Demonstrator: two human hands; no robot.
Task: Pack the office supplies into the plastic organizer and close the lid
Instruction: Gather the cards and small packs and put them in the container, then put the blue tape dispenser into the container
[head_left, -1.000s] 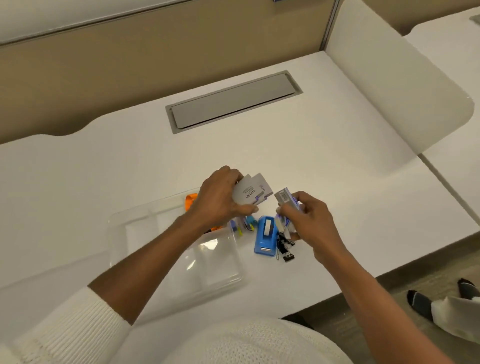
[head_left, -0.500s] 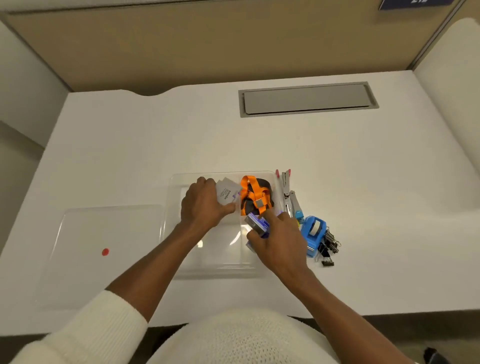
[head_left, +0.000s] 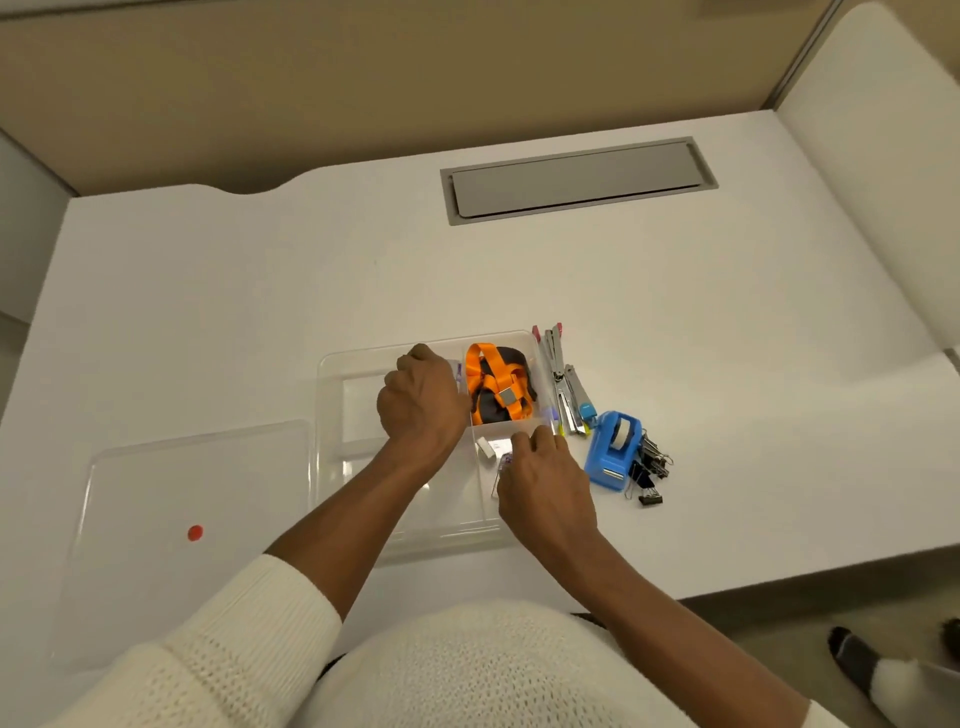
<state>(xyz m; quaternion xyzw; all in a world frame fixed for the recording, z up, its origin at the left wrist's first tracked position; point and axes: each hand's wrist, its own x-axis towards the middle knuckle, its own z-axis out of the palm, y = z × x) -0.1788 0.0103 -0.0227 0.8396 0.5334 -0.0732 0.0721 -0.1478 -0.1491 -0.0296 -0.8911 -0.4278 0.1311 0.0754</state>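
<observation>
**Both hands inside the open organizer**

Nearest the viewer, a white knit sleeve (head_left: 249, 639) covers the left forearm. The right hand (head_left: 545, 483) reaches into the compartment at 5 o'clock of the clear plastic organizer (head_left: 330, 415), fingers curled down over a small purple-and-white packet (head_left: 505, 460); whether they pinch it or merely rest on it cannot be told. Just at 10 o'clock of that hand lies a small white eraser-like block (head_left: 486, 447). The left hand (head_left: 422, 402) sits clenched over the centre of the organizer, gripping small white cards (head_left: 458, 371) of which only an edge shows.

The organizer's 1 o'clock compartment holds an orange lanyard (head_left: 496, 382) bundled over a dark item. The detached lid (head_left: 171, 499), marked by a red dot (head_left: 195, 532), lies flat on the desk (head_left: 675, 322) at 9 o'clock of the organizer.

At 3 o'clock, outside the organizer: a blue tape dispenser (head_left: 613, 449), black binder clips (head_left: 649, 473) touching it, and metal staplers (head_left: 563, 389). Farthest, at 12 o'clock, is a grey cable hatch (head_left: 576, 179).
</observation>
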